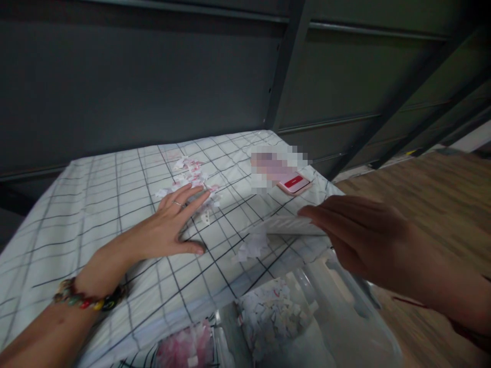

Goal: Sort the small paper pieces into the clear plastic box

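Observation:
My left hand (169, 225) is spread over the cloth, its fingertips at a loose pile of small white and pink paper scraps (192, 176). It wears a ring and a beaded bracelet. My right hand (360, 237), smeared by motion, is closed on the end of a thin, flat white card-like piece (286, 225), held low over the cloth. Just below that piece lie more pale scraps (253, 246), blurred. A clear plastic box (345, 306) sits at the near edge with whitish scraps (280, 312) inside.
A white cloth with dark checks (115, 204) covers the table. A phone (294, 183) lies at the far right beside a pixelated patch. Pink scraps (187, 347) are at the near edge. Dark metal panels (146, 76) stand behind; wooden floor (433, 189) shows right.

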{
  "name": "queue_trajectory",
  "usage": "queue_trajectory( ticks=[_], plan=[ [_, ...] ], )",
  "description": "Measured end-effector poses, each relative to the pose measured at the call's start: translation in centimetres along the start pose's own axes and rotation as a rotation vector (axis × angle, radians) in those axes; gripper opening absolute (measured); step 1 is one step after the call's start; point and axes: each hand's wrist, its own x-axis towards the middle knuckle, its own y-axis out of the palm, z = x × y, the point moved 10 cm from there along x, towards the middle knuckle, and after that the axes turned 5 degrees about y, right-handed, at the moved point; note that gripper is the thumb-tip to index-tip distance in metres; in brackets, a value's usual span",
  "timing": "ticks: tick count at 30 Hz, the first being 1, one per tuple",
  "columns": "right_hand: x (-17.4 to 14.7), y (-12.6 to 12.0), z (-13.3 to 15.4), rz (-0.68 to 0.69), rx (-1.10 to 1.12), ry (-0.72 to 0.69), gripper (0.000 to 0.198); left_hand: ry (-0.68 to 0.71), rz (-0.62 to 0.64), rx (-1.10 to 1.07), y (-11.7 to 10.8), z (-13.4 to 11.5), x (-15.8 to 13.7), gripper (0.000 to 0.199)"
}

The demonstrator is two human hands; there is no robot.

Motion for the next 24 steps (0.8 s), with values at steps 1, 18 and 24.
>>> queue_trajectory(
  ticks=[1, 18, 24],
  plan=[
    [0.1, -0.2, 0.7, -0.003, 0.016, -0.011, 0.030, -0.005, -0.002, -0.005, 0.0, 0.0, 0.0, 0.103],
    [1.6, 0.6, 2.0, 0.041, 0.235, -0.154, 0.027, -0.054, 0.078, -0.052, 0.5, 0.6, -0.3, 0.110],
    [0.4, -1.1, 2.6, 0.059, 0.203, -0.135, 0.025, -0.017, 0.079, -0.072, 0.7, 0.1, 0.0, 0.109]
  ],
)
